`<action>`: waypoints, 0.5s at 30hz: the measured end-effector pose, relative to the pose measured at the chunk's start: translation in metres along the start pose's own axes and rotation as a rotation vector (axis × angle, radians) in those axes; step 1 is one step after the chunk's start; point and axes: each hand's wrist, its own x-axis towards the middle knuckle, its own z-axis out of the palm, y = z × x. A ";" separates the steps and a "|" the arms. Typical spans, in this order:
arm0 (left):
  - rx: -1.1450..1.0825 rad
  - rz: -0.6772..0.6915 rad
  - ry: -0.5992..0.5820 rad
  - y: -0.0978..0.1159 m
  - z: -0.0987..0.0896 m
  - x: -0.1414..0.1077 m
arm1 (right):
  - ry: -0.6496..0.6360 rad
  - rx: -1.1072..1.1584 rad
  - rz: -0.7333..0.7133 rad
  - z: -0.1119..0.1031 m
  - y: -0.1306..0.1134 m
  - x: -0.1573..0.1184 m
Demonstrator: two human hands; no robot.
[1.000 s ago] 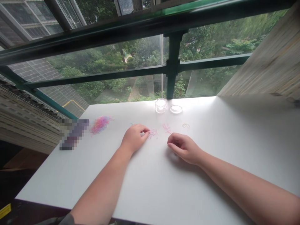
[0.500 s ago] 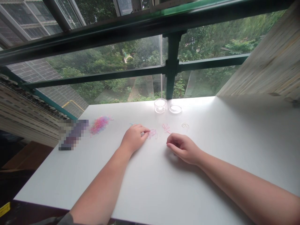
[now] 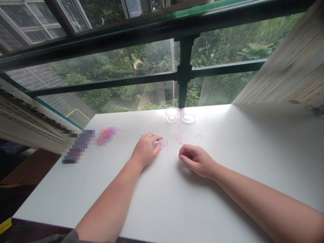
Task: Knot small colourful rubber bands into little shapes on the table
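Note:
My left hand (image 3: 146,148) rests on the white table beside a small heap of pale pink elastic bands (image 3: 165,144). Its thumb and forefinger are apart, with no band visible between them. A bit of teal band (image 3: 140,135) peeks out behind its knuckles. My right hand (image 3: 196,160) lies on its side with the fingers curled in; whether anything is inside is hidden. Just beyond its fingertips is a loose group of pink elastic bands (image 3: 178,138). Farther right lie a few yellowish elastic bands (image 3: 199,135).
A large multicoloured pile of elastic bands (image 3: 107,135) lies at the left, near a blurred-out dark object (image 3: 79,146). At the back edge stand a clear round jar (image 3: 172,115) and its clear lid (image 3: 188,118). Behind the white table (image 3: 157,202) are a window and a green railing (image 3: 185,74).
My left thumb and forefinger have parted from a pinch at the pale pink heap, and the forefinger has lifted slightly. My right hand has stayed about the same.

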 end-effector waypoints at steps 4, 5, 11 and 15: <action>-0.014 -0.017 0.054 0.006 0.010 0.010 | 0.006 -0.018 -0.015 0.000 0.000 0.001; -0.016 -0.023 0.061 0.008 0.012 0.012 | 0.007 -0.020 -0.018 0.001 0.000 0.001; -0.008 -0.040 0.070 0.014 0.021 0.017 | 0.001 -0.028 -0.025 0.001 0.001 0.002; -0.007 -0.043 0.062 0.013 0.023 0.017 | 0.002 -0.031 -0.031 0.001 0.002 0.001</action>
